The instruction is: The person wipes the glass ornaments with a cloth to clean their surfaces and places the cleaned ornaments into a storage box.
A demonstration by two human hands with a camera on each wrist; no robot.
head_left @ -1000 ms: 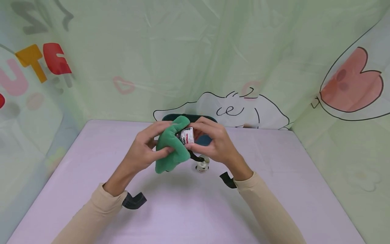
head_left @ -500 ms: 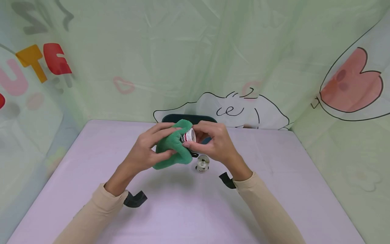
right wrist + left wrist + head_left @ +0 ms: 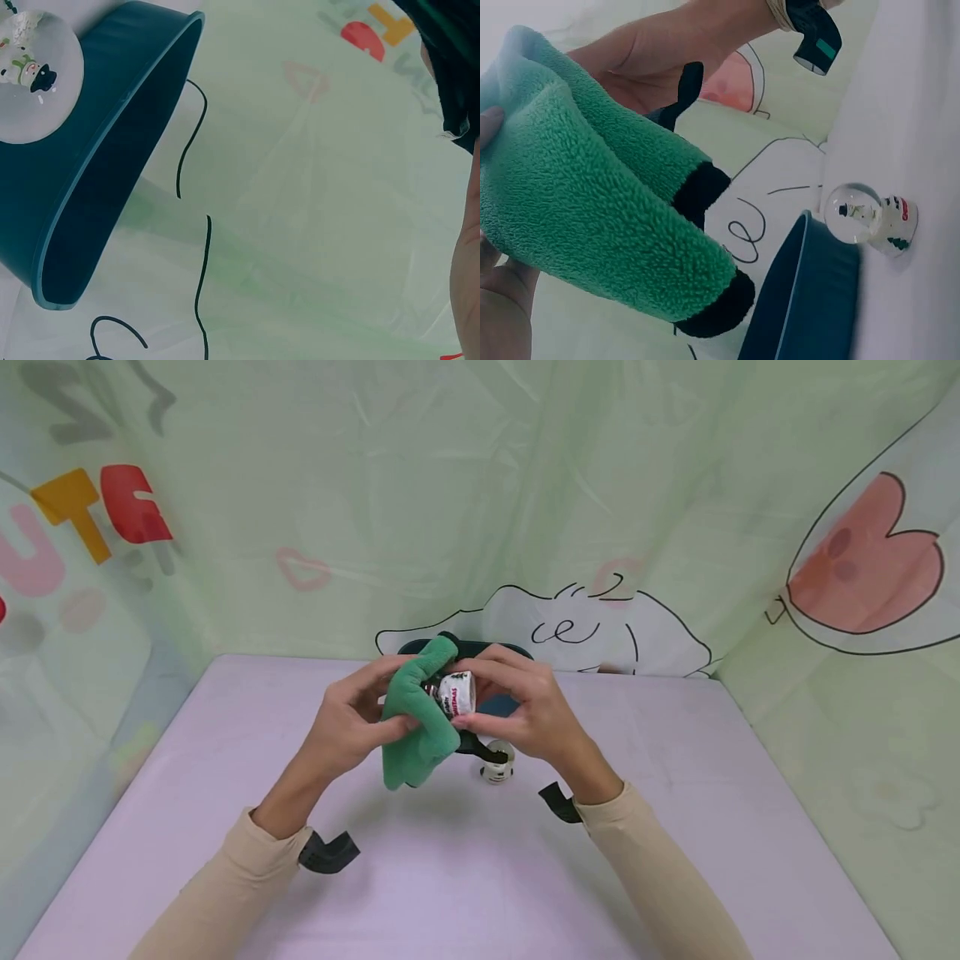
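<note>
A person's two hands work close together above a lilac-covered table (image 3: 480, 885), the left hand (image 3: 348, 718) gripping a green fleecy cloth (image 3: 414, 718) with its thumb in front, the right hand (image 3: 517, 700) pinching a small white item (image 3: 459, 693) between thumb and fingers. The item, printed with red and dark lettering, is held up sideways off the surface, its far end running in behind the fold of the cloth, where it is hidden. Black ends trim the fleece, one of them crossing in front of a snow globe (image 3: 870, 220) in the head view. That globe stands upright on the table just below the hands, a black-hatted snowman figure inside its clear ball. Beyond it, near the back edge, is a deep teal bin (image 3: 826, 300), its opening facing up. Beige sleeves (image 3: 660, 868) cover both forearms, and a pale green drape (image 3: 390, 493) with hearts, bright letters and line-drawn cartoons forms the backdrop.
</note>
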